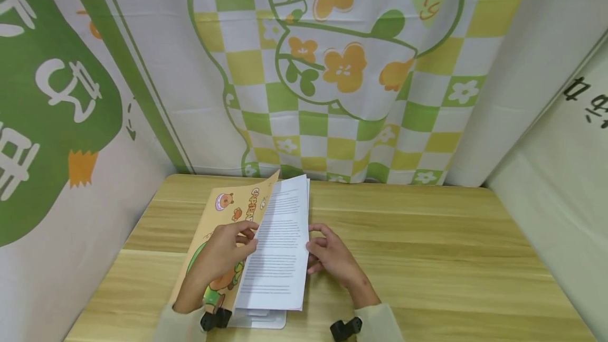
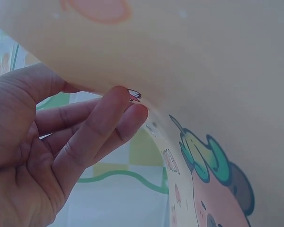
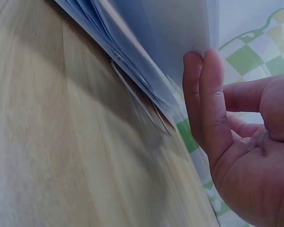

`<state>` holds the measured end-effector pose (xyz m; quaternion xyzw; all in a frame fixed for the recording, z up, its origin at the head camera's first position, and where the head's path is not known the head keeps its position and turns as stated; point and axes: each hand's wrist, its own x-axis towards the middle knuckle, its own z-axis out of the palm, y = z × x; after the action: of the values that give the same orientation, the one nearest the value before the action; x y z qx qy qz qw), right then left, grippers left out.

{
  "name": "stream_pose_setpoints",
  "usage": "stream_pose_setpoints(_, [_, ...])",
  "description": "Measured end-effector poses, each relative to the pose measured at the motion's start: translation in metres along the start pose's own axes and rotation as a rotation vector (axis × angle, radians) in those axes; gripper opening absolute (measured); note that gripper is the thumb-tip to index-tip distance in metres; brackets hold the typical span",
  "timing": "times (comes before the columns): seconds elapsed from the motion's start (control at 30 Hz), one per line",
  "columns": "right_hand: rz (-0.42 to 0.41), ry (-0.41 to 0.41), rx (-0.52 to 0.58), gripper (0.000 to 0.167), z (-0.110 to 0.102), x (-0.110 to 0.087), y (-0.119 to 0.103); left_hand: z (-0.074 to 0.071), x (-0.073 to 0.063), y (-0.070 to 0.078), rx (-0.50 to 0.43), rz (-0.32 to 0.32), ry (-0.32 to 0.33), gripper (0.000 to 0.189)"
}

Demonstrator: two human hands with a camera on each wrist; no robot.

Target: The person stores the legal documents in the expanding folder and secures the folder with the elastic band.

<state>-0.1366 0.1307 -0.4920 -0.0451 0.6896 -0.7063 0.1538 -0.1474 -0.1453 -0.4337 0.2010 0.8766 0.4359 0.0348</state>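
Note:
A tan folder (image 1: 216,210) with cartoon capybara prints lies on the left half of the table, its cover lifted. My left hand (image 1: 225,249) pinches the cover's free edge; in the left wrist view the cover (image 2: 255,94) bends over the left hand (image 2: 61,142). White printed sheets (image 1: 280,247) stand tilted beside the cover. Along their right edge my right hand (image 1: 332,257) pinches them between thumb and fingers. From the right wrist, the sheets (image 3: 165,33) rise off the table above the right hand (image 3: 241,132). Below them shows a pale lower panel (image 1: 266,322).
The wooden table (image 1: 427,257) runs to a checked, flowered curtain (image 1: 332,136) at the back. Printed cloth walls (image 1: 47,94) stand on both sides. In the right wrist view a thin, pale curved edge (image 3: 137,101) sticks out beneath the papers.

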Motion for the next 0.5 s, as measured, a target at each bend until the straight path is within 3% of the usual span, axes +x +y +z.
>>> stream_pose_setpoints(0.23, [-0.004, 0.018, -0.031, 0.04, -0.0004, -0.0037, -0.0031, 0.0001, 0.0001, 0.0007, 0.027, 0.021, 0.011, 0.028])
stream_pose_setpoints(0.5, [-0.001, 0.018, -0.035, 0.04, -0.0012, -0.0039, -0.0035, 0.0009, 0.0004, 0.0002, 0.031, 0.002, 0.019, 0.028])
